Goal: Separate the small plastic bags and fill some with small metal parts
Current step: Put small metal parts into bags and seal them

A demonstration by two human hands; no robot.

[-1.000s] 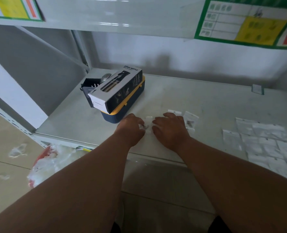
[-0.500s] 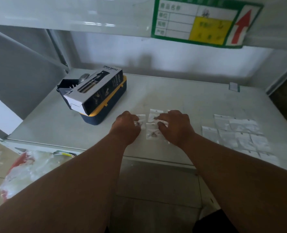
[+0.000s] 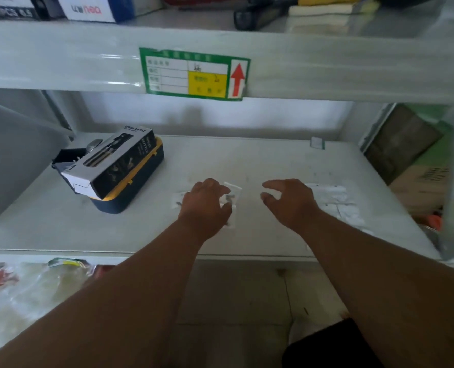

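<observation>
left hand rests, fingers curled, on small clear plastic bags holding dark metal parts; right hand hovers open, empty.

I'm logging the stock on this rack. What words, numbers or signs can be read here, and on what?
"SPRAY BOTTLE": black box.
"1": that box's white end flap.
Red up arrow: green label on the shelf edge; its table text is too blurred.
Partial print, roughly "nea": white carton, top shelf.
Neighbouring box: print blurred, unreadable.
</observation>
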